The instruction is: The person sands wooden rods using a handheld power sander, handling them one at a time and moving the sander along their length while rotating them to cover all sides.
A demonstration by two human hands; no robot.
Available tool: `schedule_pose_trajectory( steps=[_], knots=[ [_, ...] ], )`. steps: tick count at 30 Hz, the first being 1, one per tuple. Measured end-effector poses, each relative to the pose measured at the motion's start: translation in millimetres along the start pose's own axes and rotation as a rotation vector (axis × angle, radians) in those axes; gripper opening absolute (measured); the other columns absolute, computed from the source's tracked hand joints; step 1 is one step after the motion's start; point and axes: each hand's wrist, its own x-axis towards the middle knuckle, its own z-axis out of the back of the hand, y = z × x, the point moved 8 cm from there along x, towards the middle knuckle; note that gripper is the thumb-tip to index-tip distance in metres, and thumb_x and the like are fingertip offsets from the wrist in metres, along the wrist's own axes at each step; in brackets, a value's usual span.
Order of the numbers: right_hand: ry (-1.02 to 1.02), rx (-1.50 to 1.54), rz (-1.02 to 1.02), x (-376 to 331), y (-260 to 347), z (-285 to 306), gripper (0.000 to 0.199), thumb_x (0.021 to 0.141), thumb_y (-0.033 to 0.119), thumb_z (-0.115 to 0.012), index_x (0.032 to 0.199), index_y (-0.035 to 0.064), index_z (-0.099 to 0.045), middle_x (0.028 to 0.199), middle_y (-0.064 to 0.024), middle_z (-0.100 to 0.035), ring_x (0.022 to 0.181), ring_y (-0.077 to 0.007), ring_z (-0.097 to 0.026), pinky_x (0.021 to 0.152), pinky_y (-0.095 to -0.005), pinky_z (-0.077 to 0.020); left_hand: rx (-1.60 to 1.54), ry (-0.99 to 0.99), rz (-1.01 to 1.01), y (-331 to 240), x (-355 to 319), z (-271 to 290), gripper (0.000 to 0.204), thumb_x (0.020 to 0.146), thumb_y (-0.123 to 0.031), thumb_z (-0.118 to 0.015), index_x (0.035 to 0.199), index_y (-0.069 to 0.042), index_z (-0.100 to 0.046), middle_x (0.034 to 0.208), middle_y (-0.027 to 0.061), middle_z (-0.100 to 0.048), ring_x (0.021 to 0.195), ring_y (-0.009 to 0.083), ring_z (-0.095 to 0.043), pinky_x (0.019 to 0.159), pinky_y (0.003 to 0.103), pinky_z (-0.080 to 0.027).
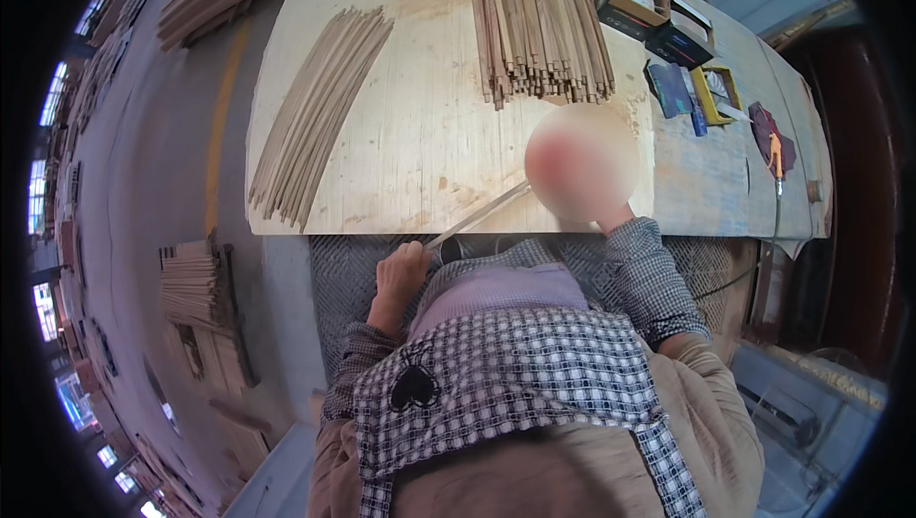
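left hand point(401, 268), center frame, fingers curled tight on a thin wood strip point(480, 215) running up-right over the board edge point(420, 165). right hand hidden by a blur, grip can't tell. strip bundle point(539, 27) top center.

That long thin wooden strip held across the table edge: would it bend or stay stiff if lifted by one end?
The long thin wooden strip looks very slender for its length, so it would probably flex and droop somewhat. It seems light, since the left hand grips one end alone. Being flat-sided like the fanned loose strips, it likely slides, not rolls.
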Motion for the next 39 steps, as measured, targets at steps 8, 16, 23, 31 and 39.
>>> schedule_pose_trajectory(
  steps=[8, 16, 23, 31, 39],
  knots=[
    [0.147, -0.129, 0.174, -4, 87, -100, 0.043, 0.077, 0.012, -0.060, 0.119, 0.0189, -0.050, 0.101, -0.0207, -0.053, 0.088, -0.0350, -0.058, 0.072, -0.0421, -0.0487, 0.071, 0.038, 0.006, -2, 2, -9, 0.025, 0.090, -0.030, -0.049, 0.078, -0.008, -0.049, 0.072, 0.0155, -0.058, 0.067, 0.0386, -0.059, 0.059, 0.050, -0.046],
    [0.451, -0.057, -0.140, 27, 91, -31, 0.046, 0.078, 0.015, -0.060, 0.122, 0.0192, -0.050, 0.105, -0.0205, -0.052, 0.099, -0.0373, -0.054, 0.086, -0.0420, -0.0452, 0.077, 0.071, 0.005, 4, 0, -14, 0.029, 0.090, -0.033, -0.050, 0.077, -0.007, -0.049, 0.072, 0.0166, -0.060, 0.066, 0.0378, -0.061, 0.058, 0.049, -0.047],
    [0.135, 0.248, -0.424, 11, -3, 33, 0.038, 0.088, 0.024, -0.057, 0.122, 0.0070, -0.051, 0.119, -0.0100, -0.053, 0.115, -0.0235, -0.048, 0.099, -0.0375, -0.0370, 0.057, 0.077, -0.020, -1, 5, -6, 0.030, 0.091, -0.030, -0.049, 0.074, -0.005, -0.047, 0.067, 0.0177, -0.058, 0.066, 0.0388, -0.059, 0.058, 0.049, -0.045],
    [0.127, -0.537, 0.106, -9, -19, -49, 0.039, 0.096, 0.029, -0.044, 0.129, 0.0089, -0.046, 0.129, -0.0089, -0.048, 0.122, -0.0215, -0.044, 0.103, -0.0354, -0.0345, 0.099, 0.075, -0.035, 1, 16, -10, 0.030, 0.089, -0.033, -0.051, 0.076, -0.007, -0.049, 0.068, 0.0164, -0.060, 0.063, 0.0373, -0.060, 0.056, 0.049, -0.047],
    [0.140, -0.521, -0.218, 22, 19, 42, 0.048, 0.071, 0.022, -0.067, 0.116, 0.0079, -0.055, 0.111, -0.0094, -0.057, 0.092, -0.0289, -0.055, 0.074, -0.0400, -0.0501, 0.084, 0.083, -0.031, 1, 14, -9, 0.029, 0.090, -0.033, -0.050, 0.078, -0.007, -0.051, 0.069, 0.0163, -0.061, 0.064, 0.0369, -0.061, 0.056, 0.048, -0.047]
  ],
)
